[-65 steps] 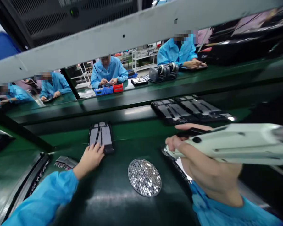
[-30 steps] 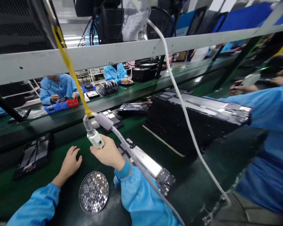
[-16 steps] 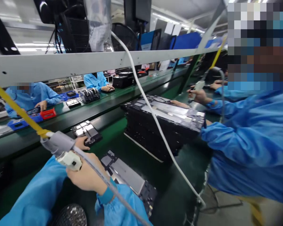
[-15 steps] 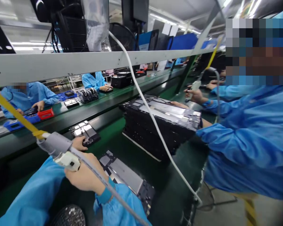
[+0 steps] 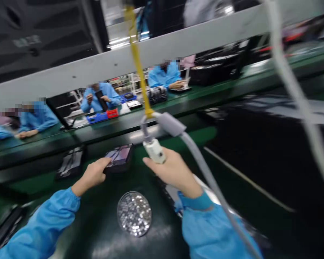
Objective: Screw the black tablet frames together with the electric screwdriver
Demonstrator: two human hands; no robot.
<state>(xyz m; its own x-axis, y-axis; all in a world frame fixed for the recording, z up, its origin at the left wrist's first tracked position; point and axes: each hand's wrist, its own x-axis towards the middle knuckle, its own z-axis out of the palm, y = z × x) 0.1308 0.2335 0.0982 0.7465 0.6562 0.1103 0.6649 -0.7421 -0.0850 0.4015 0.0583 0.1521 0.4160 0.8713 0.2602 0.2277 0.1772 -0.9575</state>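
My right hand is wrapped round a cream-coloured powered driver, which looks like an electric screwdriver; its tip is hidden by the hand. A yellow strap holds it from above, and a grey cable runs down over my right sleeve. My left hand pinches the near left corner of an opened tablet-like device with a shiny top. Between my arms sits a round dish full of small shiny metal pieces. Partly under my right forearm lies another opened device.
A tall dark stack of devices stands at right, with a white cable hanging before it. Another opened device lies left on the green bench. Across the rail, co-workers in blue sit by red and blue bins.
The view has swung left, bringing the dish fully into sight. My hands, crowded together before, now show apart, with the driver still in my right hand. The near co-worker at right has left view.
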